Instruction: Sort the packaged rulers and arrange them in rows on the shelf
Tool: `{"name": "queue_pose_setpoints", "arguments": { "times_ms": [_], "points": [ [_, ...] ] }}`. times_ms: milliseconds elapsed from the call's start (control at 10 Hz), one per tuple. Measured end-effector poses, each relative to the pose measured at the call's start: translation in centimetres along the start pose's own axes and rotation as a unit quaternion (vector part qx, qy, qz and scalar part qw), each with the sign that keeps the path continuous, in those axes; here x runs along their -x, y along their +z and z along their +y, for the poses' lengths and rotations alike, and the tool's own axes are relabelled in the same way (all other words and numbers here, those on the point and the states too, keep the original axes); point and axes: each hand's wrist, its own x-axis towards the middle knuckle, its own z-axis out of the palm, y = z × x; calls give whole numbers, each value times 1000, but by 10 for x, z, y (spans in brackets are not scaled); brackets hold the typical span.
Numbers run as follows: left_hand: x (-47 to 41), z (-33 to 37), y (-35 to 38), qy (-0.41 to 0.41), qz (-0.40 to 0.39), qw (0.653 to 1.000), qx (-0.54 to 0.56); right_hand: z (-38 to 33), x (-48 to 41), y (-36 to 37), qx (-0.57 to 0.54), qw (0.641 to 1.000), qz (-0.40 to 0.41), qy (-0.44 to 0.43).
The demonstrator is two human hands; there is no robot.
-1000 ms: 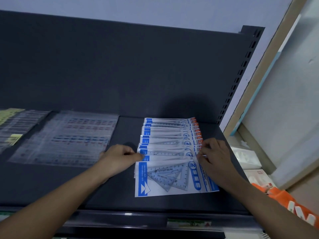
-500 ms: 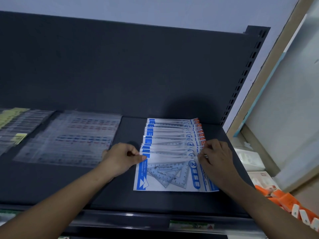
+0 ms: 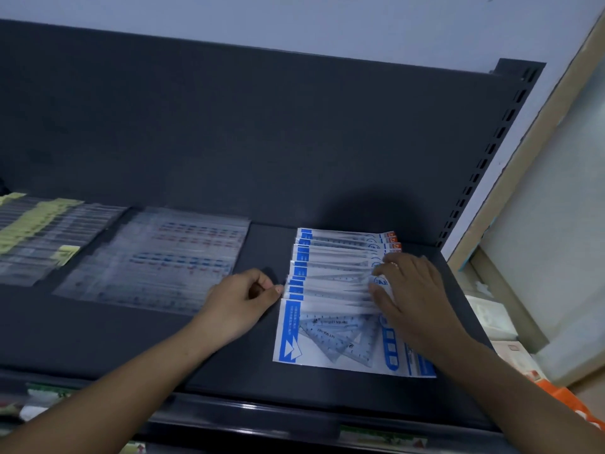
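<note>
A fanned row of blue-and-white ruler set packets [image 3: 330,273] lies on the right part of the dark shelf [image 3: 229,365]. The front packet [image 3: 330,335] shows clear set squares inside. My left hand [image 3: 239,303] rests on the shelf beside the row, its fingers curled and a fingertip touching the packets' left edges. My right hand [image 3: 409,290] lies flat on the right side of the row, with spread fingers pressing on the packets and hiding their right ends.
A row of clear ruler packets [image 3: 154,260] lies left of centre, and packets with yellow labels [image 3: 36,231] at far left. The slotted upright [image 3: 491,152] bounds the shelf on the right. White boxes [image 3: 491,319] and an orange package [image 3: 576,411] sit beyond it.
My right hand has slid left and further onto the packets, with its fingers now spread flat. My left hand stays at the left edge of the row.
</note>
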Motion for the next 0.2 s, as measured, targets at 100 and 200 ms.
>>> {"name": "queue_pose_setpoints", "arguments": {
  "times_ms": [100, 200],
  "points": [
    [2, -3, -14, 49, 11, 998, -43, -24, -16, 3, -14, 999, -28, -42],
    [4, -4, -40, 79, 38, 983, -158, -59, -33, 4, -5, 994, -91, -63]
  ]
}}
